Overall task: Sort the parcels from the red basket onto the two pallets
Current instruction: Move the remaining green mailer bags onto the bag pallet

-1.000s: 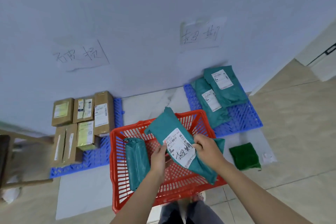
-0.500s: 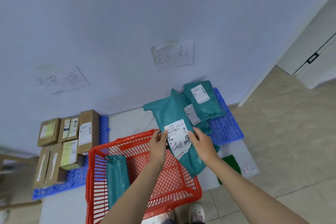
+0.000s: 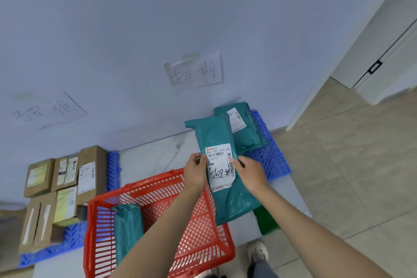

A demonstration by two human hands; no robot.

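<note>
I hold a teal parcel bag (image 3: pixel 234 201) with a white handwritten label upright in the air, past the red basket's far right corner. My left hand (image 3: pixel 195 170) pinches its left edge and my right hand (image 3: pixel 250 172) grips its right edge. The red basket (image 3: pixel 158 189) sits on the floor below my arms, with one more teal bag (image 3: pixel 128 230) lying in its left half. Behind the held bag, the right blue pallet (image 3: pixel 270 160) carries stacked teal bags (image 3: pixel 246 133). The left blue pallet (image 3: pixel 74 235) carries several cardboard boxes (image 3: pixel 65 183).
Two handwritten paper signs are taped to the wall, one (image 3: pixel 196 72) above the right pallet and one (image 3: pixel 47 109) above the left. A dark green item (image 3: pixel 265 221) lies on the floor right of the basket. My shoe (image 3: pixel 258 253) is near the basket's right corner. A doorway is at far right.
Both hands have lifted the labelled teal bag out of the basket and carried it up and right toward the right pallet. My view has swung right and closer.
</note>
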